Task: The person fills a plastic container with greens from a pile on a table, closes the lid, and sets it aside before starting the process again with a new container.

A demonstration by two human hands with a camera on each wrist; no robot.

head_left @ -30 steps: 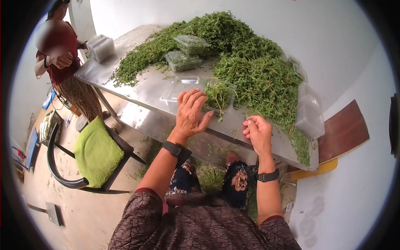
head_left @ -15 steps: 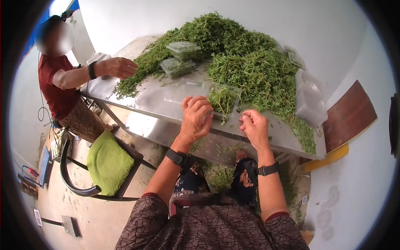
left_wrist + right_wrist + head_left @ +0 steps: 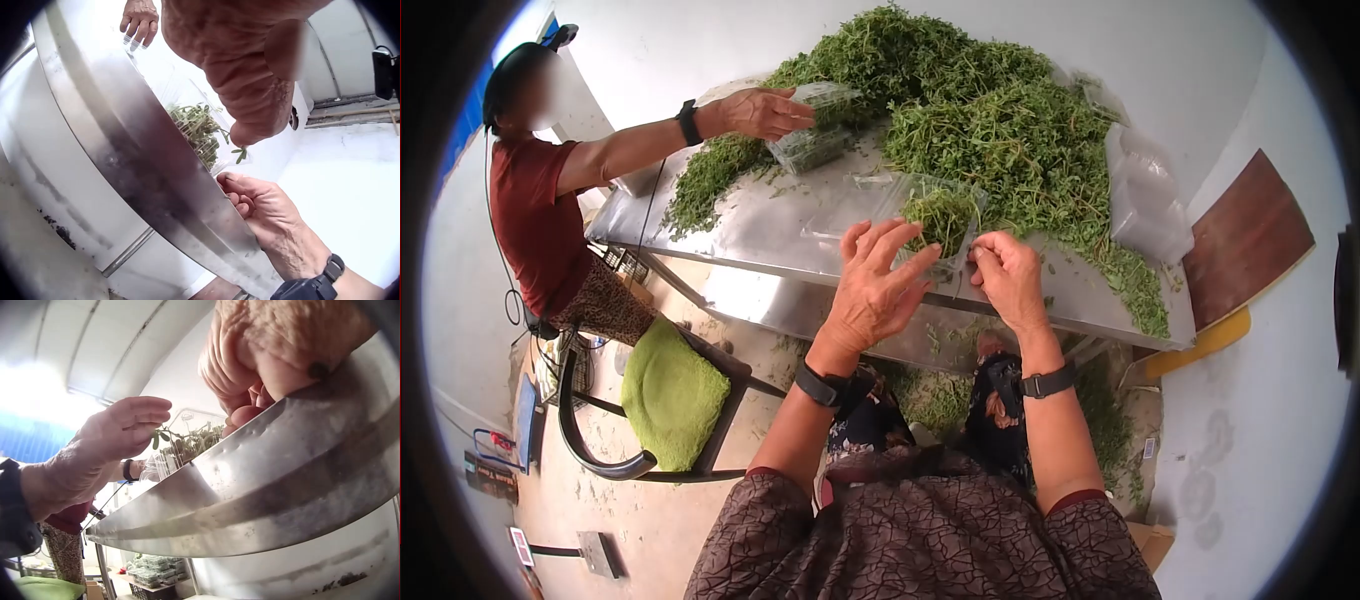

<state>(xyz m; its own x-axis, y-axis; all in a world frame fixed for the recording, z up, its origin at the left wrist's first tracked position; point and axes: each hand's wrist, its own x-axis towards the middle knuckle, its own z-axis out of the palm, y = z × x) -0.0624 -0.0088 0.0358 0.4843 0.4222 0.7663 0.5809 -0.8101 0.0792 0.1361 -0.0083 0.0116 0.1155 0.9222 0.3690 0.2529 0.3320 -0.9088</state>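
A clear plastic clamshell box (image 3: 962,262) stands near the table's front edge, lid folded back to the left, with leafy green stems (image 3: 940,215) inside. My left hand (image 3: 878,285) is spread beside its front left, fingertips overlapping the greens in the head view; a leafy sprig (image 3: 161,435) shows by its fingers in the right wrist view. My right hand (image 3: 1010,275) is at the box's front right corner, fingers curled and thumb near the index finger (image 3: 250,181). I cannot tell whether it pinches anything.
A large heap of greens (image 3: 1000,150) covers the back and right of the metal table (image 3: 740,225). Another person's hand (image 3: 765,112) reaches over filled boxes (image 3: 808,150). Stacked empty boxes (image 3: 1145,190) stand right; a chair with a green cushion (image 3: 675,395) is at left.
My left hand's fingers have opened out towards the greens after bending. My right hand has come up to the box's right corner. The other person's arm has stretched across to the filled boxes.
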